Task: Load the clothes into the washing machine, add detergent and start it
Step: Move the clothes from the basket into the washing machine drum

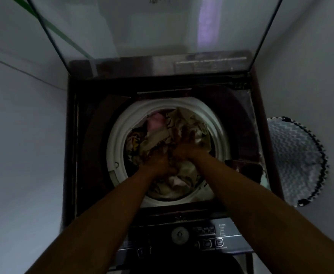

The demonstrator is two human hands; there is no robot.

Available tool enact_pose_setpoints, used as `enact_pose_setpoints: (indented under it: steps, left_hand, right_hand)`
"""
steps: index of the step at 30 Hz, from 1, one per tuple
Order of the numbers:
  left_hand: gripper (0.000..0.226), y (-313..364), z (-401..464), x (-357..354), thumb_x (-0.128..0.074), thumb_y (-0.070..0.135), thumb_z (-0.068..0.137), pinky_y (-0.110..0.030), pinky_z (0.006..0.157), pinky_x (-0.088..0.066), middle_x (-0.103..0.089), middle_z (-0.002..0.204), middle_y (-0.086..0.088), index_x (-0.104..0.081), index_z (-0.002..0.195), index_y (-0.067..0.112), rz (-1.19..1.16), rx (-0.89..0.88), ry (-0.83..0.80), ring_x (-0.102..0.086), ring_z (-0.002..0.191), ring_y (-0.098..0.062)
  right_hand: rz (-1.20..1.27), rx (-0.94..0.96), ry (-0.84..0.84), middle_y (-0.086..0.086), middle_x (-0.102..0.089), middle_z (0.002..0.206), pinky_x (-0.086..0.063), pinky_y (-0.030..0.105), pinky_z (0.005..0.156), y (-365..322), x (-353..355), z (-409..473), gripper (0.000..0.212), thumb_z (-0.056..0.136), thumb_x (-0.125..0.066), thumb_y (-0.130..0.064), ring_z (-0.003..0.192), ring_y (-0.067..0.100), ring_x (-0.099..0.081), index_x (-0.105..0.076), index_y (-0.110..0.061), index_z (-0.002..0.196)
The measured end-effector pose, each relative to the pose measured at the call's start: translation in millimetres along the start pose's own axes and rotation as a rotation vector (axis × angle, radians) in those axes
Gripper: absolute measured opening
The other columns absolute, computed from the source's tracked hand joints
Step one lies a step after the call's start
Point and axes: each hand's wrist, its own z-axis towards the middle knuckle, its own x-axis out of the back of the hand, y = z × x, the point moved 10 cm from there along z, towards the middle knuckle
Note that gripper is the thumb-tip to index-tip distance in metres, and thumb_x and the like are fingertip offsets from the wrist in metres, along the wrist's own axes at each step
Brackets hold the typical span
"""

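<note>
I see two bare forearms on my feed, no sleeves anywhere along them up to the frame edge. No watch, band or bracelet shows at either wrist. The left hand (158,161) and right hand (185,144) are ungloved; in this dim light I cannot make out rings or nails.

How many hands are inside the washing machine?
2. The left hand and the right hand are side by side in the drum, both pressing on the clothes.
</note>
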Motion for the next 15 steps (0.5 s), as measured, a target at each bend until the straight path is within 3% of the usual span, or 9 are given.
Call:
enact_pose_setpoints:
  steps: [2, 3, 5, 6, 10, 15]
  left_hand:
    - [0.1, 1.2, 5.6, 1.7, -0.071, 0.044, 0.084, -0.033, 0.12, -0.005, -0.005, 0.163, -0.006, -0.004, 0.155, 0.021, -0.006, 0.001, -0.018, -0.007, 0.15, -0.024]
    - [0.099, 2.4, 9.0, 3.3, -0.07, 0.045, 0.085, -0.033, 0.12, -0.005, -0.005, 0.163, -0.006, -0.005, 0.155, 0.021, -0.006, 0.001, -0.021, -0.007, 0.15, -0.024]
    - [0.098, 5.1, 17.4, 6.8, -0.068, 0.05, 0.084, -0.036, 0.122, -0.007, -0.007, 0.163, -0.006, -0.007, 0.155, 0.022, 0.003, 0.005, -0.024, -0.009, 0.15, -0.025]
    - [0.1, 7.1, 21.7, 7.2, -0.068, 0.054, 0.083, -0.038, 0.122, -0.009, -0.008, 0.163, -0.005, -0.007, 0.155, 0.023, -0.002, 0.013, -0.022, -0.01, 0.15, -0.025]
    - [0.101, 15.3, 36.2, 2.7, -0.064, 0.056, 0.084, -0.035, 0.12, -0.008, -0.003, 0.163, -0.006, -0.002, 0.156, 0.023, -0.053, 0.11, -0.047, -0.007, 0.15, -0.025]
    - [0.081, 43.8, 34.8, -7.9, -0.052, 0.046, 0.096, -0.033, 0.12, -0.004, -0.002, 0.163, -0.007, -0.001, 0.155, 0.021, -0.045, 0.071, -0.113, -0.004, 0.15, -0.026]
  right_hand:
    - [0.076, 0.008, 0.01, 0.018, 0.011, 0.161, 0.0, 0.052, 0.12, 1.8, 3.4, 3.4, 0.077, 0.1, -0.036, -0.049, 0.148, 0.038, 0.009, 0.009, -0.017, 0.154]
    - [0.144, 0.008, 0.006, 0.021, -0.008, 0.16, -0.012, 0.048, 0.121, 4.0, 4.7, 5.8, 0.071, 0.101, -0.04, -0.042, 0.148, 0.038, -0.009, -0.008, -0.008, 0.154]
    - [0.249, -0.019, -0.004, 0.022, -0.042, 0.146, -0.034, 0.041, 0.111, 14.0, 4.7, 16.5, 0.051, 0.1, -0.047, -0.028, 0.135, 0.035, -0.04, -0.041, 0.001, 0.141]
    - [0.266, -0.01, 0.008, 0.022, -0.046, 0.142, -0.036, 0.04, 0.108, 16.1, 7.3, 21.0, 0.047, 0.099, -0.047, -0.025, 0.131, 0.035, -0.044, -0.045, 0.001, 0.138]
    - [0.303, -0.023, 0.043, 0.017, -0.023, 0.157, -0.026, 0.042, 0.115, 21.4, 16.0, 42.2, 0.075, 0.097, -0.046, -0.049, 0.141, 0.034, -0.028, -0.014, -0.014, 0.154]
    - [0.286, -0.091, 0.153, 0.014, -0.021, 0.158, -0.026, 0.041, 0.113, 39.1, 26.4, 46.7, 0.084, 0.093, -0.046, -0.059, 0.141, 0.033, -0.028, -0.005, -0.02, 0.155]
